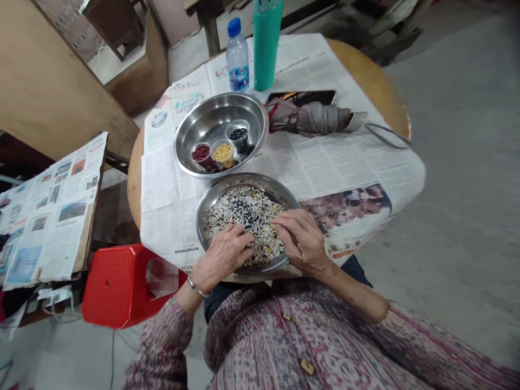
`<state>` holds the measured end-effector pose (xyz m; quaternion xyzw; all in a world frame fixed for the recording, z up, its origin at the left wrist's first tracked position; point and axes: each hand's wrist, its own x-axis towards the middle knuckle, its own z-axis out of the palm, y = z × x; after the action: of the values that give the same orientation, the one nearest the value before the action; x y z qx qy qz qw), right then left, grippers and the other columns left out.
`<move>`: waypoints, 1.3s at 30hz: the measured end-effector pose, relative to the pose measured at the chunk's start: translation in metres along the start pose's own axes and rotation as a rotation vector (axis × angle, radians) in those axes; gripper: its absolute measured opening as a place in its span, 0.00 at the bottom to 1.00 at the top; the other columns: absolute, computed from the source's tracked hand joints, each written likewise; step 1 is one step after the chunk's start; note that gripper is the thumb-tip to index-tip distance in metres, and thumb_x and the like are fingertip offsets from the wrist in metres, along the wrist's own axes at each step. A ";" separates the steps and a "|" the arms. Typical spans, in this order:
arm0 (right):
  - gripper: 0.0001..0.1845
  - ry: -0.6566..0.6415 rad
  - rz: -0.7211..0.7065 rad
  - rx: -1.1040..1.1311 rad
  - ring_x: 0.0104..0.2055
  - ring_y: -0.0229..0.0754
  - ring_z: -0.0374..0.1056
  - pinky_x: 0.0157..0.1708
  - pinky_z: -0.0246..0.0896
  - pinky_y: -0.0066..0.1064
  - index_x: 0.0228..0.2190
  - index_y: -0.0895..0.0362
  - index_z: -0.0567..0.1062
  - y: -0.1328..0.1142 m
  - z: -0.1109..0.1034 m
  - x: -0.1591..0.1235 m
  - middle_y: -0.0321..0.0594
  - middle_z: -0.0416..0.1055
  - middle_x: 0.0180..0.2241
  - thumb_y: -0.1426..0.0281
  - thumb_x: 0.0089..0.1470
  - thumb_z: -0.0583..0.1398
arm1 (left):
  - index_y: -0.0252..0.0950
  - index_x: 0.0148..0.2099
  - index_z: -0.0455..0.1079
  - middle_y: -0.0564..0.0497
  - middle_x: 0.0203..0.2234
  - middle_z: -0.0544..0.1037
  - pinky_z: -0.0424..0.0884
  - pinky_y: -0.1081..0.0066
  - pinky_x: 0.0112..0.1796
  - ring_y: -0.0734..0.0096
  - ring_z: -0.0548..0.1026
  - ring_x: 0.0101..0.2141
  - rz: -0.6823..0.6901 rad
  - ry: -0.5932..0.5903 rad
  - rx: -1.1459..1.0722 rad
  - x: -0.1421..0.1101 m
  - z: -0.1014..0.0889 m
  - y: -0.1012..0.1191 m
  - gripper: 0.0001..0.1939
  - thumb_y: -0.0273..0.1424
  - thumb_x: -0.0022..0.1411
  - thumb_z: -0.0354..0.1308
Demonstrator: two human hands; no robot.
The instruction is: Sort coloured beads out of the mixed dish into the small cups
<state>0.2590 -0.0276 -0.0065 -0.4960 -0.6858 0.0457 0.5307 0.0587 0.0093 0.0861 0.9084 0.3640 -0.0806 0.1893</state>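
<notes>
A shallow steel plate (244, 181) sits at the table's near edge, heaped with a mix of white, dark and red grains and beans (246, 216). My left hand (223, 252), with a metal bracelet at the wrist, lies flat on the near side of the mix. My right hand (303, 241) rests on the mix's right side, its fingertips hidden against the grains. Beyond the plate stands a steel bowl (221, 116) holding several small clear cups: red beans (202, 153), yellow grains (223, 154) and black beans (238, 135).
Newspaper covers the round wooden table (377, 81). At its far side stand a water bottle (238, 57) and a teal flask (266, 43), near a phone (300, 97) and a folded umbrella (309, 118). A red plastic stool (122, 287) stands left, beside a newspaper-covered surface (49, 211).
</notes>
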 end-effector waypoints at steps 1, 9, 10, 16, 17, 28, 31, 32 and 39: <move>0.13 -0.001 0.000 0.001 0.43 0.47 0.71 0.48 0.66 0.43 0.44 0.52 0.76 0.000 0.000 0.000 0.42 0.76 0.39 0.77 0.60 0.58 | 0.38 0.48 0.71 0.49 0.45 0.72 0.72 0.61 0.52 0.64 0.70 0.48 0.003 -0.014 -0.006 -0.005 0.001 0.000 0.08 0.35 0.72 0.56; 0.13 0.002 0.005 0.009 0.43 0.47 0.72 0.48 0.66 0.44 0.44 0.51 0.76 0.001 0.001 -0.002 0.41 0.77 0.39 0.77 0.60 0.58 | 0.38 0.51 0.69 0.48 0.46 0.71 0.75 0.68 0.47 0.67 0.72 0.47 -0.020 0.054 0.056 0.014 0.013 -0.001 0.12 0.23 0.74 0.47; 0.13 0.004 0.001 0.009 0.43 0.47 0.72 0.48 0.66 0.44 0.44 0.51 0.76 0.001 0.001 -0.001 0.41 0.77 0.39 0.77 0.60 0.58 | 0.38 0.53 0.69 0.48 0.46 0.71 0.75 0.68 0.46 0.67 0.72 0.46 -0.033 0.089 0.062 0.021 0.013 -0.004 0.13 0.23 0.74 0.46; 0.12 0.011 -0.013 -0.013 0.42 0.47 0.71 0.47 0.67 0.43 0.43 0.52 0.76 0.000 0.000 0.001 0.41 0.76 0.38 0.77 0.60 0.59 | 0.38 0.53 0.70 0.46 0.49 0.72 0.74 0.64 0.49 0.63 0.71 0.50 -0.251 0.327 0.124 0.048 0.002 -0.030 0.13 0.23 0.73 0.48; 0.12 0.009 -0.014 -0.013 0.42 0.47 0.71 0.47 0.67 0.43 0.43 0.52 0.76 0.000 0.000 0.001 0.41 0.76 0.38 0.77 0.60 0.59 | 0.38 0.54 0.70 0.45 0.50 0.72 0.74 0.62 0.51 0.61 0.70 0.51 -0.279 0.359 0.122 0.048 0.000 -0.033 0.12 0.25 0.72 0.50; 0.12 0.004 -0.020 -0.010 0.42 0.47 0.72 0.47 0.66 0.43 0.43 0.51 0.76 -0.001 0.000 0.001 0.41 0.77 0.38 0.77 0.59 0.59 | 0.36 0.48 0.73 0.47 0.43 0.74 0.72 0.62 0.52 0.65 0.74 0.46 -0.177 0.296 -0.126 0.049 0.005 -0.029 0.09 0.22 0.67 0.56; 0.13 0.005 -0.017 -0.014 0.42 0.47 0.72 0.47 0.66 0.44 0.43 0.51 0.76 -0.001 0.000 0.002 0.40 0.77 0.37 0.77 0.59 0.59 | 0.35 0.44 0.73 0.49 0.39 0.75 0.72 0.63 0.53 0.66 0.75 0.44 -0.092 0.250 -0.181 0.051 0.007 -0.020 0.12 0.17 0.65 0.53; 0.13 0.003 -0.015 -0.014 0.41 0.47 0.72 0.47 0.66 0.44 0.43 0.51 0.76 -0.001 0.000 0.002 0.40 0.77 0.37 0.77 0.59 0.58 | 0.35 0.43 0.73 0.49 0.39 0.75 0.72 0.63 0.52 0.66 0.75 0.44 -0.069 0.227 -0.189 0.048 0.008 -0.017 0.12 0.17 0.65 0.53; 0.12 -0.001 -0.030 -0.031 0.42 0.47 0.72 0.47 0.67 0.43 0.42 0.52 0.75 0.000 0.000 0.001 0.42 0.77 0.37 0.77 0.59 0.58 | 0.36 0.51 0.71 0.48 0.45 0.75 0.73 0.66 0.52 0.67 0.73 0.48 0.168 0.051 -0.146 0.012 0.017 0.004 0.10 0.25 0.70 0.55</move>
<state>0.2593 -0.0269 -0.0051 -0.4937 -0.6942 0.0274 0.5231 0.0704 0.0074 0.0686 0.9213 0.2959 -0.0147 0.2519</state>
